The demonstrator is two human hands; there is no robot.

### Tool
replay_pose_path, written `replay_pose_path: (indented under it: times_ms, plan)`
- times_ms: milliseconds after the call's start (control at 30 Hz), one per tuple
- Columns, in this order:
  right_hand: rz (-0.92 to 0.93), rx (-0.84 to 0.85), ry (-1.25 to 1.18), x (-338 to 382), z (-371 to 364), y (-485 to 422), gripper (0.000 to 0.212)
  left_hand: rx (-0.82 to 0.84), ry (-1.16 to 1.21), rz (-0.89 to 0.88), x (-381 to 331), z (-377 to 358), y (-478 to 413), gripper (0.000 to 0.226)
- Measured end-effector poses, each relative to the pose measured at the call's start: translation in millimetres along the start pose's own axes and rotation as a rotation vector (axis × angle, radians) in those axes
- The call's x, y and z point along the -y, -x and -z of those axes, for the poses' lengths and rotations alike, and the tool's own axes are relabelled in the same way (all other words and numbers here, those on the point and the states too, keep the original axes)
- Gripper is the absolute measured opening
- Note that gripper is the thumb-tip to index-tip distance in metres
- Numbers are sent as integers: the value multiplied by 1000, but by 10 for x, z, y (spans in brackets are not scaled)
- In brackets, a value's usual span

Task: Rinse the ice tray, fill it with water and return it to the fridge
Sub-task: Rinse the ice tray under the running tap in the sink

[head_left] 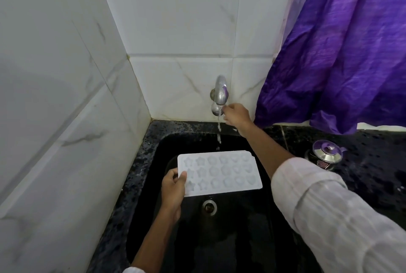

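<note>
The left hand (173, 187) is gripping the left end of the tray (222, 171), holding it face-up over the black sink (145, 206), while farther back the right hand (236, 116) is pinching the knob of the tap (220, 90), which is running water just beyond the tray's far edge.

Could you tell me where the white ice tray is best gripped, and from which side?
Probably the flat rim of the ice tray at a short end, coming from the side, thumb on top, as the left hand holds it. Cavities fill the middle, and the far long edge sits nearest the water stream.
</note>
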State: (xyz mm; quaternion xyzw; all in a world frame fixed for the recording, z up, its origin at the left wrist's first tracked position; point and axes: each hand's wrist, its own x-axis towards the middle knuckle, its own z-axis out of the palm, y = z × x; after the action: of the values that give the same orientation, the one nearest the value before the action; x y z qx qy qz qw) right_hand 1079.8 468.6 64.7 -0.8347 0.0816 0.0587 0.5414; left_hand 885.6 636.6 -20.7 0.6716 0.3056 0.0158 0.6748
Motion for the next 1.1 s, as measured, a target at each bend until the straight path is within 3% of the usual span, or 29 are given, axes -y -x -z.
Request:
replay_pose_path:
  times_ms: [333,500,667,833,900,967,1100]
  plan:
    - [-278,104,-484,-23,-181,-278,21,-6,79,10,-58,-76,28,13]
    - [-333,217,-676,-14,-145,-329,29,-5,115,31,-39,-75,-12,13]
    - [-259,199,-558,8,-35,-162,30,7,141,47,-22,-97,-48,14]
    - [103,-179,91,-466,357,463,34,17,132,33,-5,-32,-104,14]
    - [31,-193,103,-786,536,736,44,19,135,28,13,-4,-127,15]
    - [-80,-65,6,-1056,619,924,55,31,131,29,39,6,-144,16]
    - [-52,60,-219,-1301,623,1098,24,45,65,-27,76,-30,-145,11]
